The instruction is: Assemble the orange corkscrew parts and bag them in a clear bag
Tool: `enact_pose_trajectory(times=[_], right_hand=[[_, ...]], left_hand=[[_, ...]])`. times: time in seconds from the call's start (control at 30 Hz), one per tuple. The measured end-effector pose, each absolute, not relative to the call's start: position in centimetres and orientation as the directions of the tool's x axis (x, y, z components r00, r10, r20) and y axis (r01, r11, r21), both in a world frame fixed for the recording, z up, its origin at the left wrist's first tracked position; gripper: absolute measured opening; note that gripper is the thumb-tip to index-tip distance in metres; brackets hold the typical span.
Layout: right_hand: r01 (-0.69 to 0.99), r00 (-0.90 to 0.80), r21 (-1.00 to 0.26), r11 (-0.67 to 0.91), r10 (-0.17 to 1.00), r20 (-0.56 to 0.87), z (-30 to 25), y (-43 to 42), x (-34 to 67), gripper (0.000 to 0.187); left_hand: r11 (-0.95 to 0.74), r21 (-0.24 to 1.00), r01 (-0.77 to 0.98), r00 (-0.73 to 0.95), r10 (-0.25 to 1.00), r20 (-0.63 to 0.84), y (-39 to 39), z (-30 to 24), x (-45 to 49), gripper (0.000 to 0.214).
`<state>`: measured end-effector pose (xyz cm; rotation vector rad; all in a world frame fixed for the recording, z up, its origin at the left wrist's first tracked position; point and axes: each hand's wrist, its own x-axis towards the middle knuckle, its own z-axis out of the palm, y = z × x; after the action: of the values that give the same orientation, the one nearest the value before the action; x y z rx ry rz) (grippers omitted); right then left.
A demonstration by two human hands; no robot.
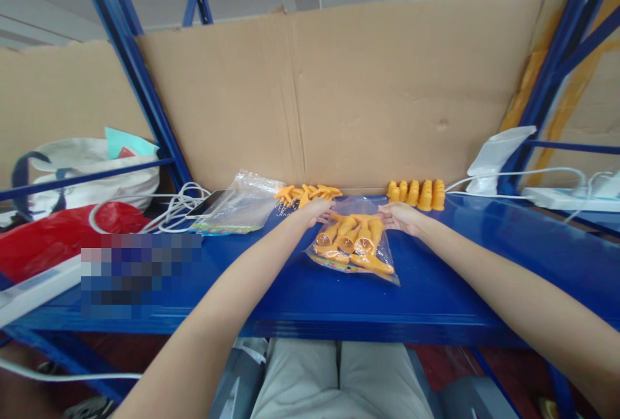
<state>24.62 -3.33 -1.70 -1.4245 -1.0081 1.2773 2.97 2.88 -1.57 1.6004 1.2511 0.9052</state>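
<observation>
A clear plastic bag (349, 267) lies on the blue shelf top in front of me. Inside it are several orange pieces (365, 238), each with a hollow round end; some fork at the other end, a little like bird feet. My left hand (318, 211) is closed on the bag's upper left edge, and my right hand (401, 217) grips the upper right edge. The fingertips are partly hidden by the bag. Just behind my left hand is a pile of loose orange forked pieces (305, 193). Beyond my right hand stand orange ridged caps (417, 193) in rows.
Flat clear bags (237, 209) and a dark phone-like object (213, 203) lie to the left, beside coiled white cables (179, 206). Farther left are a red bag (72, 238) and a white cloth bag (97, 167). Cardboard (387, 96) walls the back. Blue posts (562, 77) frame the shelf.
</observation>
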Motion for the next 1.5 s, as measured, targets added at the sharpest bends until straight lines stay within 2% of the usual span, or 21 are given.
enact_pose_trajectory(times=[0.07,0.13,0.5,0.77,0.93,1.03,1.33,1.5], right_hand=[[-0.018,0.111,-0.977,-0.211,0.971,-0.212,-1.7,-3.4,24.6,0.021],[-0.025,0.108,-0.979,-0.204,0.973,-0.206,-1.8,-3.4,24.5,0.021],[-0.034,0.059,-0.985,-0.172,0.983,-0.174,-1.9,-3.3,24.9,0.02],[-0.037,0.046,-0.983,-0.178,0.983,-0.179,-1.7,-3.3,24.9,0.022],[0.002,-0.084,-0.985,-0.173,0.981,-0.173,-2.1,-2.8,25.9,0.015],[0.021,-0.119,-0.986,-0.164,0.979,-0.165,-2.0,-2.8,26.4,0.014],[0.024,-0.127,-0.99,-0.137,0.982,-0.139,-2.0,-2.3,27.6,0.02],[0.047,-0.098,-0.991,-0.124,0.987,-0.128,-2.0,-2.0,27.5,0.018]], left_hand=[[0.03,0.945,0.325,0.165,0.982,-0.088,2.8,-1.4,3.5,0.011],[0.086,0.953,0.291,0.128,0.984,-0.128,2.6,-1.2,4.0,0.008],[0.069,0.984,0.164,0.136,0.987,-0.091,1.2,-1.3,3.6,0.014],[0.081,0.984,0.158,0.14,0.985,-0.104,1.3,-1.8,3.2,0.014],[0.098,0.986,0.131,0.263,0.956,-0.13,1.5,-1.5,2.3,0.01],[0.082,0.985,0.151,0.34,0.931,-0.13,1.6,-1.3,1.6,0.017],[0.097,0.987,0.13,0.349,0.927,-0.137,2.2,-1.5,0.8,0.019],[0.07,0.986,0.154,0.364,0.923,-0.122,2.7,-1.7,0.6,0.022]])
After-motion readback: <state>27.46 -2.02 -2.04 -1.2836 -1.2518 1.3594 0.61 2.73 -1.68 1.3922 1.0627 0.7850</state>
